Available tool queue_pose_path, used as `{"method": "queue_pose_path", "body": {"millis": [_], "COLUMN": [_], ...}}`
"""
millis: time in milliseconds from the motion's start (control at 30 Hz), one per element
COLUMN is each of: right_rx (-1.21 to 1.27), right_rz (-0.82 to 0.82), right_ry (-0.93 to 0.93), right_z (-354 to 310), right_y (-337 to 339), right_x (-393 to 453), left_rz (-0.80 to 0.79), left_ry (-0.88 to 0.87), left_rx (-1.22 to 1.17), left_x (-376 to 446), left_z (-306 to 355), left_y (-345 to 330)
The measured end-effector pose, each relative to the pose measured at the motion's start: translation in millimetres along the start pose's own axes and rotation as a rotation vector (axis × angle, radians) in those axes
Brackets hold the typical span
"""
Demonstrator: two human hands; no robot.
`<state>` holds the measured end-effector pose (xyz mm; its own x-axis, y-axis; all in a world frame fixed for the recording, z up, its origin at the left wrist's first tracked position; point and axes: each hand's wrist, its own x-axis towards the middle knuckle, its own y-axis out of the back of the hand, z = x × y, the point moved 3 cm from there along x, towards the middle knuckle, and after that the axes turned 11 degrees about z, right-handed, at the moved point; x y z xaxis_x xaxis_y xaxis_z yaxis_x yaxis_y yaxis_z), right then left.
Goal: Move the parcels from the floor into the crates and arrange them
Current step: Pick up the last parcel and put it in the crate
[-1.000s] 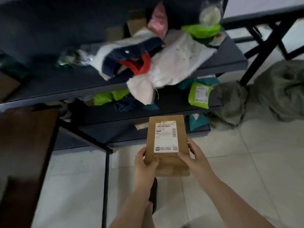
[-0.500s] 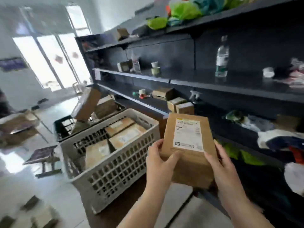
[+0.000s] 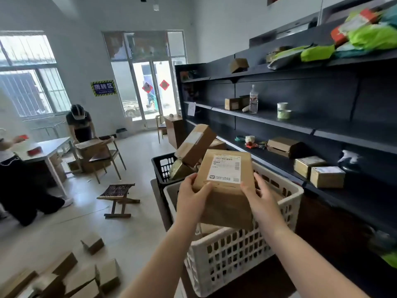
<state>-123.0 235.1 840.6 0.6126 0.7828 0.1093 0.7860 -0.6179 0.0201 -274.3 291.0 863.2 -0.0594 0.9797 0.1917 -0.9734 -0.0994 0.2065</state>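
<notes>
Tiled floor (image 3: 133,229) bearing loose cardboard parcels (image 3: 64,276), folding stool (image 3: 117,197), wooden chair (image 3: 105,154), white table (image 3: 46,147).

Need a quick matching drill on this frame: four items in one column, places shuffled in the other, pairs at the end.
Items:
1. labelled parcel
2. water bottle
3. folding stool
4. black crate

Places:
A. on the floor, left of the crates
B. behind the white crate, with parcels piled in it
C. standing on a dark shelf
D. held between the left hand and right hand, above the white crate

Pairs: 1-D, 2-C, 3-A, 4-B
</notes>
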Motion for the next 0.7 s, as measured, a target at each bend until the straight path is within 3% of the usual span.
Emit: {"method": "queue_pose_path", "body": {"millis": [133, 300, 467, 700], "right_rx": [-0.221, -0.331, -0.425, -0.343], "right_rz": [0.029, 0.033, -0.078, -0.081], "right_ry": [-0.044, 0.027, 0.190, 0.144], "right_z": [13, 38, 61, 87], "right_y": [-48, -71, -104, -127], "right_x": [30, 29, 33, 70], "left_rz": [-0.185, -0.139, -0.120, -0.054], "left_ry": [-0.006, 0.029, 0.079, 0.034], "left_rx": [0.136, 0.197, 0.201, 0.328], "left_x": [55, 65, 63, 85], "left_z": [-30, -86, -125, -138], "left_y": [17, 48, 70, 75]}}
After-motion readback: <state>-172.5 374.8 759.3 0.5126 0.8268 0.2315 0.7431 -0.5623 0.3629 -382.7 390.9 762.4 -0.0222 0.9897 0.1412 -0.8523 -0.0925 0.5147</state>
